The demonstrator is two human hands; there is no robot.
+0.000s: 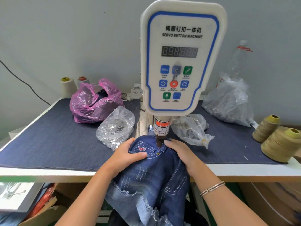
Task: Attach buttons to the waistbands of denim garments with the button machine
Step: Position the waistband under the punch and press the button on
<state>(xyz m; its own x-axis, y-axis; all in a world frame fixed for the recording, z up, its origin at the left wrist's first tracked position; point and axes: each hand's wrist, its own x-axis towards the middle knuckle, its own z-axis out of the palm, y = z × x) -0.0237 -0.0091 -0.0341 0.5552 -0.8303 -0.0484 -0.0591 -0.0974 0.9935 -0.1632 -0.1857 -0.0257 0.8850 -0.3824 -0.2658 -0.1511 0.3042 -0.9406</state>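
Note:
A white servo button machine (pixel 182 59) stands at the table's middle, its punch head (pixel 161 128) pressed down onto the waistband of dark denim shorts (pixel 149 173). The shorts hang over the table's front edge, frayed hems below. My left hand (pixel 127 155) grips the waistband left of the punch, thumb across the pocket seam. My right hand (pixel 180 152) holds the waistband on the right, fingers curled over the fabric beside the punch. A small brass rivet (pixel 157 153) shows on the pocket corner.
A clear bag of silver button parts (pixel 114 128) lies left of the machine, a pink bag (pixel 94 103) behind it. Clear bags (pixel 190 128) (pixel 231 101) sit to the right, a plastic bottle (pixel 237 61) behind. Thread cones (pixel 280 144) (pixel 67 87) stand at both sides. Cardboard boxes lie under the table.

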